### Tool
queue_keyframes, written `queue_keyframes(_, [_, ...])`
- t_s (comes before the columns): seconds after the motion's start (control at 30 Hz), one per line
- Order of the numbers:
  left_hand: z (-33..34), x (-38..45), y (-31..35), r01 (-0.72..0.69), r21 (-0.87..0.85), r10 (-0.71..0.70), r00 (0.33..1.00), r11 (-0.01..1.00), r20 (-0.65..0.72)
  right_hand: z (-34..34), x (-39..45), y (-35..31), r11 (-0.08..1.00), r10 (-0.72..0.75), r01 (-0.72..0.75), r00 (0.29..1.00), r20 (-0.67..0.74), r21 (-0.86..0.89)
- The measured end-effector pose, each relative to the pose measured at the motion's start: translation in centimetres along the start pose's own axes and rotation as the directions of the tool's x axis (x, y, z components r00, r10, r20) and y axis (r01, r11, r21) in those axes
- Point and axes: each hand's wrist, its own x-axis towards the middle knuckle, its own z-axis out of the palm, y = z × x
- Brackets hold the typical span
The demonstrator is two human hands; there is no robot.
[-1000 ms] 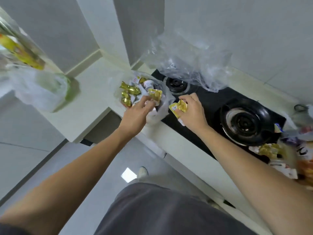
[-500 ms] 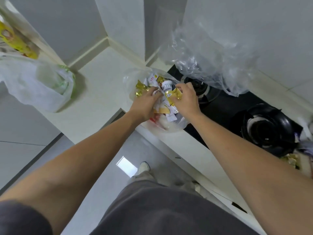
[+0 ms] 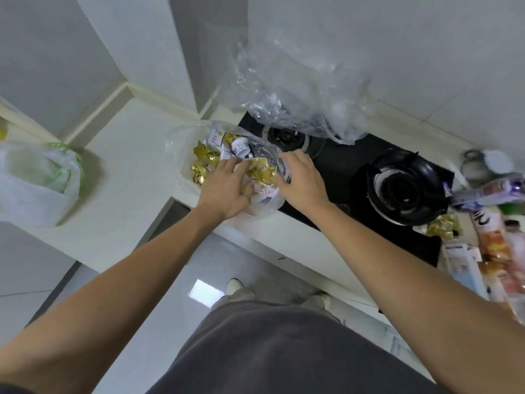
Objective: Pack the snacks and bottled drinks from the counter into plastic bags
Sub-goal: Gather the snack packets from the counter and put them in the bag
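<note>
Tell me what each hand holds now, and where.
Left hand rests flat on the snacks in the clear bag, gripping nothing. Right hand seems to touch the bag's rim; grip unclear.

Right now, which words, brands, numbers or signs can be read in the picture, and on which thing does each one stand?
None can be read for sure.
Gold snack packets in the clear plastic bag: dark characters, too blurred to read.
White snack packets: small red and yellow marks, unreadable.
Small white bottle in the bag: printed label, too small.
Bottled drinks at the right of the counter: large dark strokes on a white label, blurred.
</note>
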Motion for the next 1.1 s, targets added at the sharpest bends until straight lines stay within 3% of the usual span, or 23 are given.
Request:
queue_keyframes(0.4, [5.0, -0.2, 17.7, -0.217, 0.019, 0.216, 0.976, 0.976, 0.024, -8.3, -15.0, 13.5, 0.959, 0.284, -0.283, 0.951, -0.127, 0.025])
queue_keyframes(0.7, [12.3, -3.6, 34.1, -0.239, 0.002, 0.237, 0.965, 0.971, 0.11, -15.4, -27.1, 26.2, 0.937, 0.344, -0.349, 0.929, -0.135, -0.015])
queue_keyframes(0.87, [15.1, -3.6, 40.2, -0.238, -0.019, 0.238, 0.957, 0.971, 0.166, -18.3, -29.4, 31.2, 0.901, 0.426, -0.432, 0.899, -0.103, -0.034])
queue_keyframes(1.1, [17.4, 0.6, 43.7, -0.286, -0.066, 0.293, 0.929, 0.956, 0.224, -19.4, -28.0, 36.8, 0.863, 0.501, -0.504, 0.862, -0.078, -0.035])
